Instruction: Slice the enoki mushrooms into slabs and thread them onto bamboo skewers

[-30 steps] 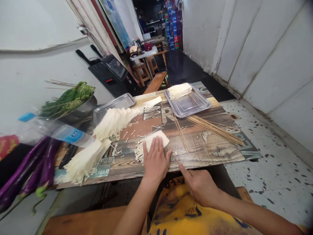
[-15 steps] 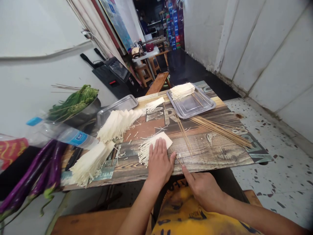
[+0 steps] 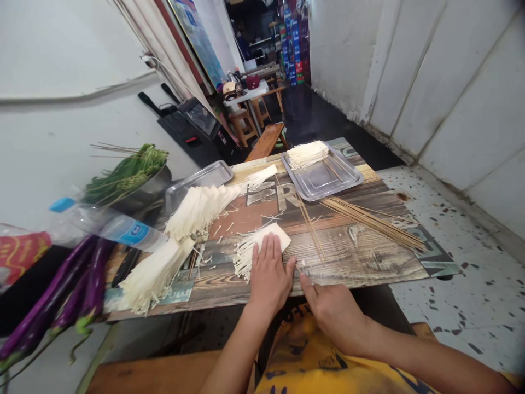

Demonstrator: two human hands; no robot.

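My left hand lies flat with fingers stretched over a fanned bundle of enoki mushrooms near the table's front edge. Just right of it, my right hand is closed around a thin wooden skewer, whose tip side points toward the mushrooms under my left palm. Larger piles of enoki lie to the left. A metal tray holds more enoki with skewers in it. Many loose skewers lie at the right, and a few lie behind my hands.
At the left are a water bottle, purple eggplants, a knife handle and a metal bowl of greens. A second tray stands behind the piles. Beyond the table is a wooden bench.
My right hand has moved slightly left, toward my left hand, and less of the skewer shows between them. My left hand stays on the mushrooms.
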